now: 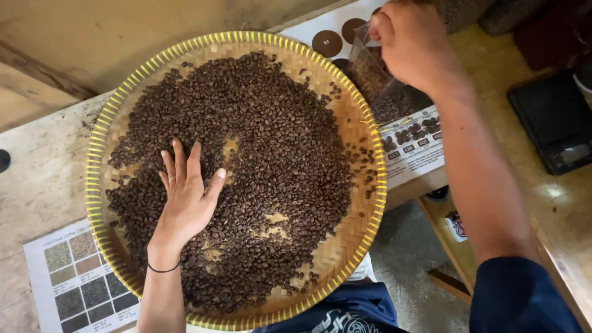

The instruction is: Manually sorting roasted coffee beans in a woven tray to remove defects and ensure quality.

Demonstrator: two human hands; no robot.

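In woven tray (364,132): left hand (185,200) flat, fingers spread on coffee beans (271,142); right hand (410,43) pinching clear container (376,80) beyond rim

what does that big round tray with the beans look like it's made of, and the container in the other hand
Round tray: apparently woven bamboo or similar strips, matte tan, visible weave, yellow-wrapped rim. Container under the right hand: probably clear plastic, since the beans inside show through; glass can't be excluded.

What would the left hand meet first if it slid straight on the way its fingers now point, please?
More roasted coffee beans: the left hand lies flat on them, fingers pointing toward the far side. Beyond the beans comes the woven tray's yellow rim.
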